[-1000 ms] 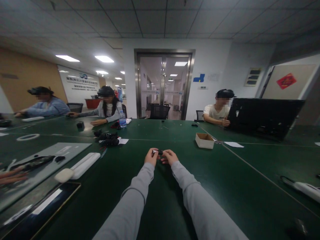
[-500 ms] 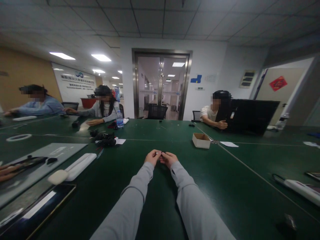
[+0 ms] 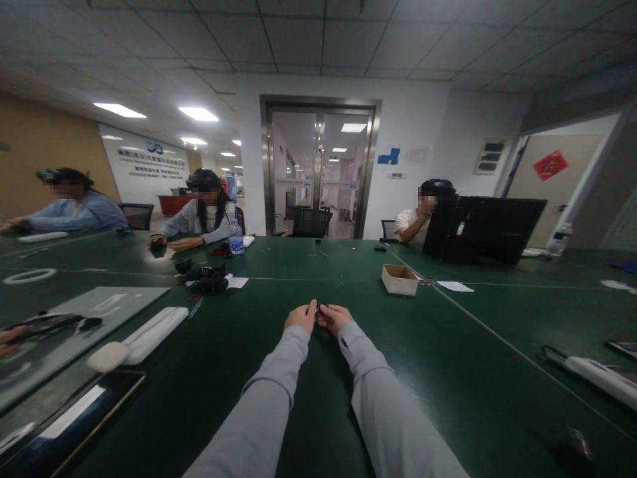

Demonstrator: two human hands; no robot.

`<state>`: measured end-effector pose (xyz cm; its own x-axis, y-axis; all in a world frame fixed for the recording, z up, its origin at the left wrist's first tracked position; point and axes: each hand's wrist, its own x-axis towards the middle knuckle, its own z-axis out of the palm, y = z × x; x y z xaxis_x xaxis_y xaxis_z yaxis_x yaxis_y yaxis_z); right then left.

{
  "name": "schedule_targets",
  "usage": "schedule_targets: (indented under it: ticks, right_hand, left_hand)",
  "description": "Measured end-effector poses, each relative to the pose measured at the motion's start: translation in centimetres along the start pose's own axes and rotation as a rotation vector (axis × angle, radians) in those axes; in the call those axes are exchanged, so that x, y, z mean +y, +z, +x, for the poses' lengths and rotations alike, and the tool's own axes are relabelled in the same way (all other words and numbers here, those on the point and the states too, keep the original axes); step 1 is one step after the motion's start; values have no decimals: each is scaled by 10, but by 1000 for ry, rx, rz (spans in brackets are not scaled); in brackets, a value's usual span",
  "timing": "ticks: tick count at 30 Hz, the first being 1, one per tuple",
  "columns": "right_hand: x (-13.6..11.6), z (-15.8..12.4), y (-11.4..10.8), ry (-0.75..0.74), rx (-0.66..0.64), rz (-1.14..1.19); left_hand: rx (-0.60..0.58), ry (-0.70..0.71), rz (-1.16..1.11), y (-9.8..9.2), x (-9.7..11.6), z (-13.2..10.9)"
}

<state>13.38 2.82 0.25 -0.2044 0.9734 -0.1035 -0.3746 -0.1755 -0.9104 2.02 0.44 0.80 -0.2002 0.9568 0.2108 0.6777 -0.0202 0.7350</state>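
Observation:
My left hand (image 3: 300, 318) and my right hand (image 3: 335, 318) meet over the green table (image 3: 318, 405), close in front of me. Both are closed in a pinch, thumbs uppermost and fingertips nearly touching. Between them sits a small dark object (image 3: 318, 310), too small and too covered by the fingers to name. Grey sleeves reach down to both wrists.
A small open cardboard box (image 3: 399, 280) stands ahead to the right, beside white paper (image 3: 454, 286). Black gear (image 3: 206, 279) and a water bottle (image 3: 236, 238) are ahead left. A tablet-like device (image 3: 70, 425) lies near left. Several people sit around, one behind a black monitor (image 3: 485, 229).
My left thumb has lifted and now points more upright by the small object. Across the table, one person has drawn a dark item closer; the person at the monitor has raised a hand to the face.

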Motion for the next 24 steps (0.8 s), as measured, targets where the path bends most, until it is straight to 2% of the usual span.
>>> schedule_targets:
  ticks: [8,13,19,24]
  right_hand:
    - [2,2,0,-4,-63,-46]
    - [1,-4,2,-33,-36,-38]
    - [-2,-6,3,-20,-17,-22]
    - [-2,-8,4,-27,-19,-6]
  left_hand:
    - [10,-29,64,-1,-4,-2]
    - [44,-9,13,-1,-5,-3]
    - [55,83,-259,2,-19,5]
    - [-11,134,-575,2,-21,7]
